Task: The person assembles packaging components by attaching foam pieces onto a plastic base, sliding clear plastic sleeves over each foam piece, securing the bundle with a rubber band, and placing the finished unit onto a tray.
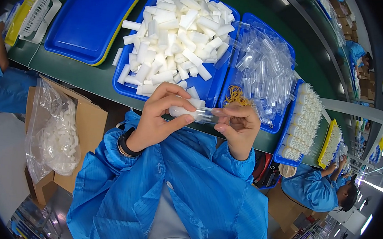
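My left hand (157,119) pinches a smooth white rounded part (179,112) between thumb and fingers, in front of my chest. Thin metallic-looking prongs seem to stick out of its right end. A clear plastic sleeve (210,115) lies around or against those prongs; which of the two I cannot tell. The sleeve's right end is gripped by the thumb and fingers of my right hand (239,127). Just beyond both hands stands a blue tray (209,87) heaped with white foam blocks (176,33). To its right, clear plastic sleeves (265,67) fill another blue tray (255,21).
Yellow rubber bands (237,96) lie beside the clear sleeves. Farther right, a blue tray (287,161) holds rows of white pronged parts (303,121). A large blue tray (89,17) sits far left. An open carton (90,125) with a bag (57,136) stands lower left. Co-workers sit on both sides.
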Demonstrator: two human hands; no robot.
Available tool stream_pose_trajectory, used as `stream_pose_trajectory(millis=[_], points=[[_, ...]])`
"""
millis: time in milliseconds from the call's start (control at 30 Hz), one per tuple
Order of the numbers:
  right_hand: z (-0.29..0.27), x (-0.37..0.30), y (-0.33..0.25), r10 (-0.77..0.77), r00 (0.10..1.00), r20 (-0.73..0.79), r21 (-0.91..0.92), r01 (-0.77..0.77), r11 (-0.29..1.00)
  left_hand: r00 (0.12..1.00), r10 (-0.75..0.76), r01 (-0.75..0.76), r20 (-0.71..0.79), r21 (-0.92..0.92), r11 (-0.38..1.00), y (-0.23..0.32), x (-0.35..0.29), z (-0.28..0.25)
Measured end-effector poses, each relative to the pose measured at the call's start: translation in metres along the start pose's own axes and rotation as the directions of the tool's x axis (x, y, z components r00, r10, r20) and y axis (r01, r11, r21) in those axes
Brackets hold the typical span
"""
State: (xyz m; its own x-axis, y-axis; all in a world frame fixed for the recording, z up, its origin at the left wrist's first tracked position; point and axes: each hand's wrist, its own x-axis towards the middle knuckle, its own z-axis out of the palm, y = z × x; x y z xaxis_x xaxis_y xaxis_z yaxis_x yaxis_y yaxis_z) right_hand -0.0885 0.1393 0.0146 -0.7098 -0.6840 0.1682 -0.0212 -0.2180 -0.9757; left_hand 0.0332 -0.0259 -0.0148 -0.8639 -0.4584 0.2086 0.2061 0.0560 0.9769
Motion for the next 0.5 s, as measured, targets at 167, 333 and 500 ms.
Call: stream_pose_trajectory(millis=[167, 333, 500], points=[[0.002, -0.004, 0.005, -0.035, 0.999, -0.003, 0.049, 0.035, 0.998, 1.000, -0.031, 0.031, 0.001, -0.006, 0.999, 0.004, 0.000, 0.001], [0.004, -0.003, 0.006, -0.080, 0.997, 0.010, -0.059, 0.080, 0.995, 0.999, -0.047, 0.047, -0.005, -0.036, 0.998, 0.002, -0.003, -0.003], [0.002, 0.001, -0.008, -0.106, 0.991, 0.079, -0.299, 0.125, 0.946, 0.986, -0.160, 0.165, 0.048, -0.141, 0.976, 0.008, -0.002, -0.009]])
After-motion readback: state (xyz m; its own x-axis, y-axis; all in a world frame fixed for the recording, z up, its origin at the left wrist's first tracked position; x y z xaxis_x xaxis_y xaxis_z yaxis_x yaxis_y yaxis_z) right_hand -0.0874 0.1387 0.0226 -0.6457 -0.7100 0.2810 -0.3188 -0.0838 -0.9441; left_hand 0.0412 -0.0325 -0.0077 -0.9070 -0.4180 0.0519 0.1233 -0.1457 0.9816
